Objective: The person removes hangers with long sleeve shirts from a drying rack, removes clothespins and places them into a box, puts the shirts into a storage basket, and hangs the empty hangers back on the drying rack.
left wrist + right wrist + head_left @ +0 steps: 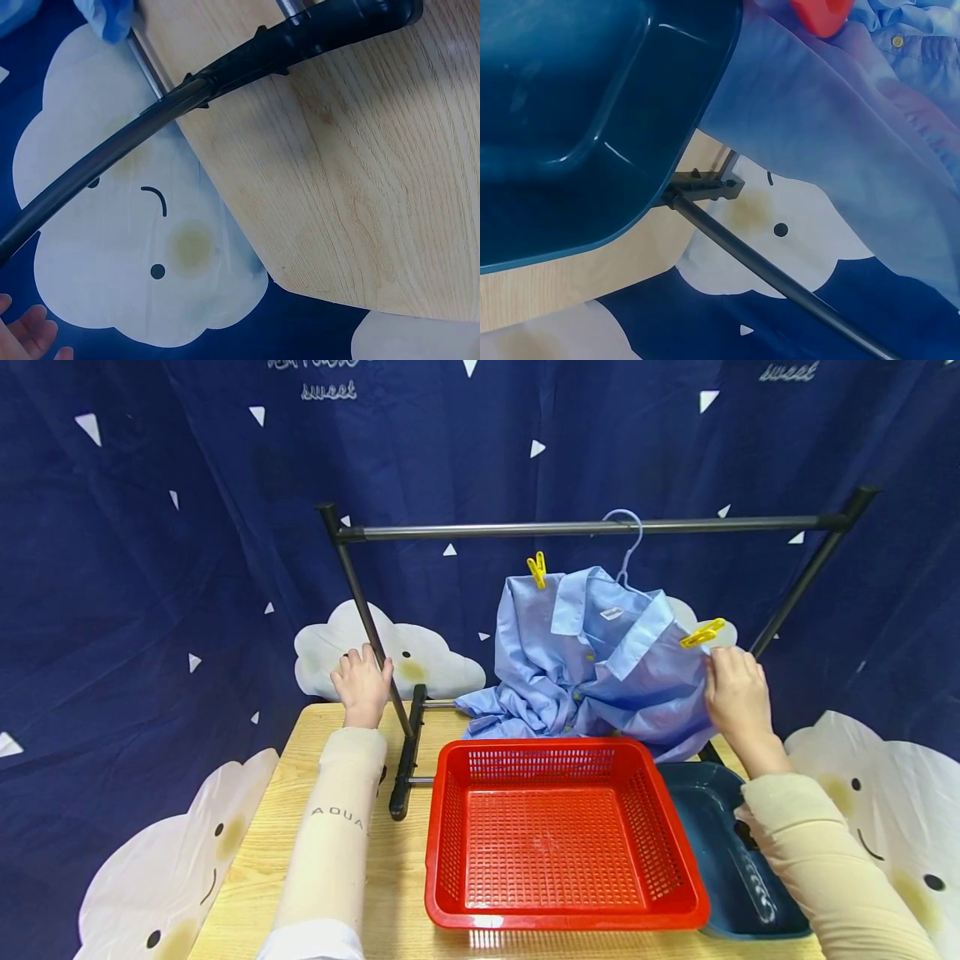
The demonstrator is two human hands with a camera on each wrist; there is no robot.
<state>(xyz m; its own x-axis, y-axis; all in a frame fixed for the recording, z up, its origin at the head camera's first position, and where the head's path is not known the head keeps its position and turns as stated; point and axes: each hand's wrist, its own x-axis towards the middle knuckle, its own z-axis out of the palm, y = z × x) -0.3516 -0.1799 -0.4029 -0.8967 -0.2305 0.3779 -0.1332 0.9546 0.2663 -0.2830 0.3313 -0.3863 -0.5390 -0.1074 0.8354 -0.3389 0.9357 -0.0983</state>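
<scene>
A light blue button-up shirt (528, 627) hangs askew on a pale hanger (640, 539) hooked over the rack's bar (480, 531). Yellow clothespins (537, 570) are fixed at its two shoulders. My right hand (738, 702) grips the shirt's right shoulder edge, just under the right clothespin (702, 633); its fingertips are hidden. Smooth cloth (817, 135) stretches across the right wrist view, where that hand does not show. My left hand (362, 685) is beside the rack's left post (367, 610), fingers loosely bent and holding nothing; some fingers (37, 330) show in the left wrist view.
A red perforated basket (566, 920) stands on the wooden table (315, 743) in front of the shirt. To its right lies a dark teal tray (693, 802). The rack's black left foot (405, 768) sits beside the basket. A navy curtain (420, 452) hangs behind.
</scene>
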